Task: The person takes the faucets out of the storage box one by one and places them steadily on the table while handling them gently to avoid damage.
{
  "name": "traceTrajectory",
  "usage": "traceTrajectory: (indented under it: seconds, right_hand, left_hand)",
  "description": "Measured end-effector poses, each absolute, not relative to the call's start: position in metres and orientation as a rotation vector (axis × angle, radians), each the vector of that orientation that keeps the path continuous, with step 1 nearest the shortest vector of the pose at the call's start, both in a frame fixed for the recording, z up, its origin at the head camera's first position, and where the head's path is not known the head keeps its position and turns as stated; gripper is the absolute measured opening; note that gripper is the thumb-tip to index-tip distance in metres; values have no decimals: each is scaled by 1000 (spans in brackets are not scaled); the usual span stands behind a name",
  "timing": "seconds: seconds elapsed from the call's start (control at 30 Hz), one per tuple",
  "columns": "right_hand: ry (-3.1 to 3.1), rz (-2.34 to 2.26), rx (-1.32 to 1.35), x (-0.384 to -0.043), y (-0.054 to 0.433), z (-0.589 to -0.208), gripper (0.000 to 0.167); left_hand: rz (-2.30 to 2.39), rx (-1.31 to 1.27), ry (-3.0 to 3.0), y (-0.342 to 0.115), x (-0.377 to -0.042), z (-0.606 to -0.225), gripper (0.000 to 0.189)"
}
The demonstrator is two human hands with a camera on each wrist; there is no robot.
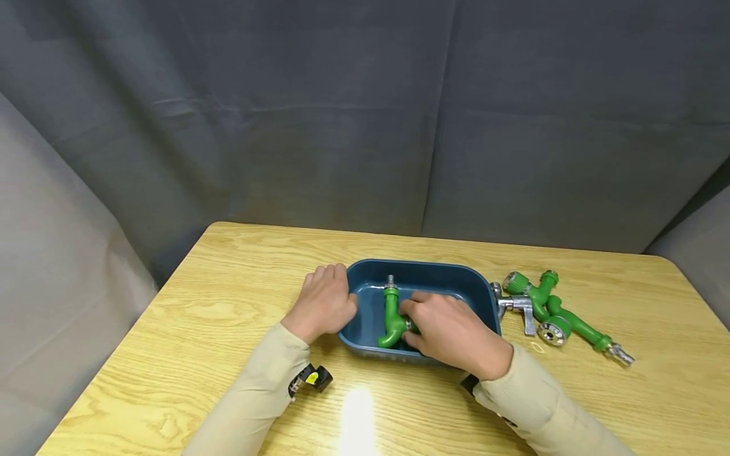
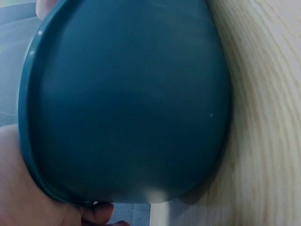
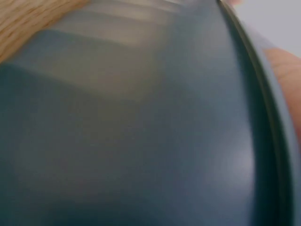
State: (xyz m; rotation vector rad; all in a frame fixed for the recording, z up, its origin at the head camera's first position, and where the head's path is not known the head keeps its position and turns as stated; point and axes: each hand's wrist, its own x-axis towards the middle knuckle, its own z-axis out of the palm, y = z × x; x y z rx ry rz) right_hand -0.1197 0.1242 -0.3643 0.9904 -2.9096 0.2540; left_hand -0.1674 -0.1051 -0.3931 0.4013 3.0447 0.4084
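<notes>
A dark blue plastic basin (image 1: 424, 269) stands on the wooden table. My left hand (image 1: 325, 301) grips its left rim, with the fingers curled over the edge. In the left wrist view the basin's outer wall (image 2: 131, 103) fills most of the picture. Inside the basin is a green faucet (image 1: 391, 310) with a silver threaded end pointing away from me. Reaching over the near right side, my right hand (image 1: 450, 329) holds this faucet at its handle end, which the fingers hide. The right wrist view mostly shows the basin's side (image 3: 141, 141), blurred.
Just right of the basin lies a silver lever faucet (image 1: 518, 305). Beside it are a green faucet (image 1: 538, 296) and another green faucet (image 1: 584, 329) with a silver nozzle. A small pale ring (image 1: 538, 347) lies nearer me. Grey cloth (image 1: 342, 126) hangs behind the table.
</notes>
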Motion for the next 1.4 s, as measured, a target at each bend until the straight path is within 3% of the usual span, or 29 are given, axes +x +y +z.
traceTrajectory:
  seconds: [1.4]
  right_hand:
    - [-2670, 191, 943, -101, 146, -363, 21]
  left_hand:
    - [409, 382, 3040, -105, -167, -395, 24]
